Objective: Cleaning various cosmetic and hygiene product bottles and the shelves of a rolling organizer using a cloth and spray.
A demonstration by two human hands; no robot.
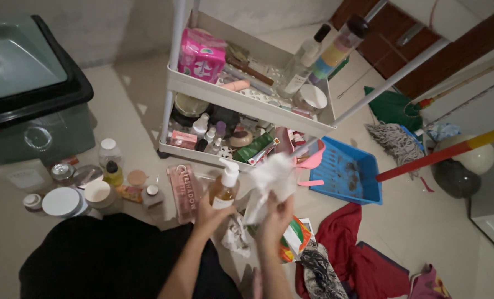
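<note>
My left hand (212,215) grips an amber pump bottle (223,191) with a white pump head, held upright in front of a white tiered cart (247,98). Just to the right of the bottle, my right hand (274,218) clutches a crumpled white cloth (270,180) that rises above the fingers. Cloth and bottle sit close together; I cannot tell whether they touch. Another crumpled white wipe (236,235) lies on the floor below my hands.
The cart's shelves hold bottles, jars and a pink packet (202,54). Several jars and bottles (100,177) stand on the floor at left, beside a dark-lidded bin (33,94). A blue dustpan (346,171), mop, red cloth (349,243) and a flat palette (183,191) lie around.
</note>
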